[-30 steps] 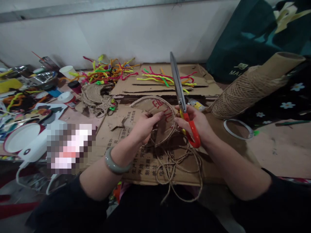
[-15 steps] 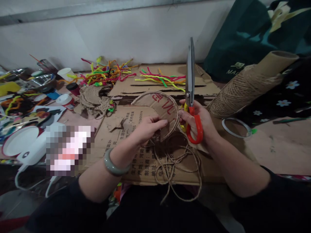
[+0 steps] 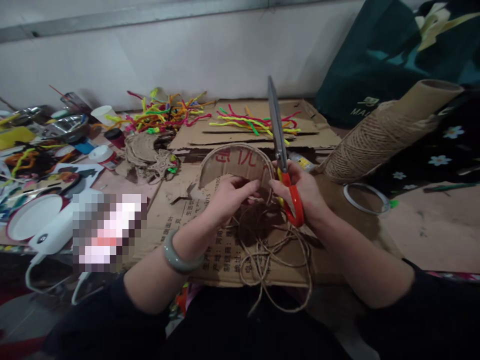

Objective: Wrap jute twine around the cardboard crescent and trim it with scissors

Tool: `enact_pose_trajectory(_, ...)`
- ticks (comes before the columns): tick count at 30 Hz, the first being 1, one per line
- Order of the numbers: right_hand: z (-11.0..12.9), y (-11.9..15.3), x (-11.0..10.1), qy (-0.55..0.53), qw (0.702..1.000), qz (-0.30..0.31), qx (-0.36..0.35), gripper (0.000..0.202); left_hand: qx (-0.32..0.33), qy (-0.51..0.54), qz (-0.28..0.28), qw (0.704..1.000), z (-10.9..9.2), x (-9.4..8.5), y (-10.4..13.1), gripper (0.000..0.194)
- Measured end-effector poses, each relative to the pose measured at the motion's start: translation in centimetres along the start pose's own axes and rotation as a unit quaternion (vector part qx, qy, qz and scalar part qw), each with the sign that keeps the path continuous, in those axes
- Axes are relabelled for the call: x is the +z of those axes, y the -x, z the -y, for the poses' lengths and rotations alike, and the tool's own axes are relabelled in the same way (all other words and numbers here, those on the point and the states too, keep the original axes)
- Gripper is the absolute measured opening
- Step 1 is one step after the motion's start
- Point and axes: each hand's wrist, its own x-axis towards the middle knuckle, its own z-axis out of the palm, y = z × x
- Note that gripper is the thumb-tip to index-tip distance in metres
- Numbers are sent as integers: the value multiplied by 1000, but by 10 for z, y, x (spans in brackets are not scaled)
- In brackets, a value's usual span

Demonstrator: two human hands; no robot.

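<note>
A curved cardboard piece [image 3: 240, 165] with red printed marks is held low over the table, and twine [image 3: 235, 146] runs along its outer rim. My left hand [image 3: 227, 200] is closed on the piece's lower inner side, with the fingertips partly hidden. My right hand [image 3: 303, 192] wraps round orange-handled scissors [image 3: 276, 122], their blades together and pointing up and away. Its thumb and fingertips also meet the right edge of the cardboard. Below both hands, a loose tangle of twine [image 3: 308, 270] hangs over the table's front edge.
On the right lean a big twine roll [image 3: 369, 132] and a white ring [image 3: 348, 199], with a dark green bag [image 3: 337, 90] behind. Coloured yarn pieces [image 3: 165, 115] and twine-covered shapes [image 3: 140, 155] lie back left. A white device [image 3: 56, 227] sits left on the cluttered table.
The scissors have tilted left and come down slightly in my right hand. The cardboard piece has turned and shifted a little left, and my left hand's fingers have drawn in.
</note>
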Motion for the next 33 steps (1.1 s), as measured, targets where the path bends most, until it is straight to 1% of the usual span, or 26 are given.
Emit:
enact_pose_trajectory(2, 1, -4, -8, 18, 999, -31, -12, 39, 25, -101, 33, 994, -2, -1, 5, 24)
enact_pose_trajectory(3, 2, -6, -12, 26, 998, -49, -20, 37, 49, -146, 45, 987, -3, -1, 9, 23)
enact_pose_trajectory(5, 4, -10, -21, 34, 996, -78, -36, 34, 126, -200, 45, 971, -5, -4, 17, 25)
enact_pose_trajectory(6, 6, -12, -25, 35, 995, -85, -41, 33, 182, -211, 34, 960, -6, -7, 19, 25)
enact_pose_trajectory(7, 9, -13, -29, 40, 995, -83, -41, 32, 247, -208, 11, 946, -7, -10, 21, 24)
enact_pose_trajectory(9, 14, -13, -34, 57, 996, -56, -26, 30, 360, -178, -66, 914, -11, -20, 20, 24)
enact_pose_trajectory(10, 17, -12, -36, 68, 997, -35, -16, 30, 394, -157, -113, 898, -13, -25, 18, 24)
enact_pose_trajectory(11, 20, -10, -37, 80, 997, -9, -6, 30, 408, -141, -165, 887, -16, -30, 15, 24)
enact_pose_trajectory(12, 23, -8, -37, 91, 996, 20, 3, 31, 403, -139, -203, 881, -19, -35, 12, 23)
enact_pose_trajectory(13, 25, -5, -36, 99, 994, 47, 13, 31, 381, -151, -216, 886, -22, -38, 9, 20)
enact_pose_trajectory(14, 27, -1, -34, 104, 992, 72, 22, 31, 348, -167, -206, 899, -25, -40, 7, 19)
enact_pose_trajectory(15, 29, 3, -31, 106, 989, 98, 34, 31, 306, -181, -178, 918, -28, -40, 6, 18)
enact_pose_trajectory(16, 31, 6, -28, 104, 986, 125, 46, 30, 257, -191, -134, 938, -30, -39, 6, 20)
enact_pose_trajectory(18, 31, 12, -20, 97, 977, 180, 65, 29, 149, -203, -31, 967, -32, -34, 8, 23)
enact_pose_trajectory(20, 30, 15, -13, 98, 968, 220, 74, 29, 63, -209, 59, 974, -30, -28, 11, 25)
enact_pose_trajectory(21, 29, 15, -10, 102, 964, 233, 76, 30, 38, -211, 90, 973, -28, -26, 12, 25)
enact_pose_trajectory(23, 27, 15, -8, 101, 963, 238, 80, 32, 17, -213, 121, 969, -25, -24, 14, 23)
enact_pose_trajectory(26, 27, 13, -14, 70, 973, 209, 70, 37, -2, -213, 108, 971, -26, -27, 13, 20)
enact_pose_trajectory(29, 30, 11, -25, 44, 986, 157, 40, 44, 2, -196, 53, 979, -34, -34, 12, 21)
enact_pose_trajectory(33, 32, 8, -35, 35, 994, 103, 19, 48, 23, -126, -11, 992, -42, -37, 11, 23)
